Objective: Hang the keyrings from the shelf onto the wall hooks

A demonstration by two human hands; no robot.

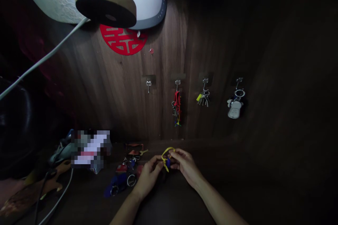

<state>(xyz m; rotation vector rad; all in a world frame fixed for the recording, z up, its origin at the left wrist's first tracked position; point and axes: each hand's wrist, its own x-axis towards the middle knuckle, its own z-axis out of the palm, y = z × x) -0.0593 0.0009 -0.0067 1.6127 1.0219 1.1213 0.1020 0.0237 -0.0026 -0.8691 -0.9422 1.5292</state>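
Both my hands work at a looped yellow cord [164,154] with a small blue piece [168,162] hanging by it. My left hand [148,177] pinches the cord's lower left side between thumb and finger. On the other side, my right hand [186,165] grips the loop near its upper right end, fingers curled. What the blue piece is cannot be made out. Left of my hands lie several keys and key rings: a silver ring [131,180], a blue fob [118,181], a red tag [121,168] and a brass key [144,152].
Four wall hooks face me. The leftmost hook [148,84] is bare; others hold keys on a red cord [177,100], a key bunch [204,98] and a white figure keychain [234,108]. A lamp [104,1] and white cable [47,56] hang upper left.
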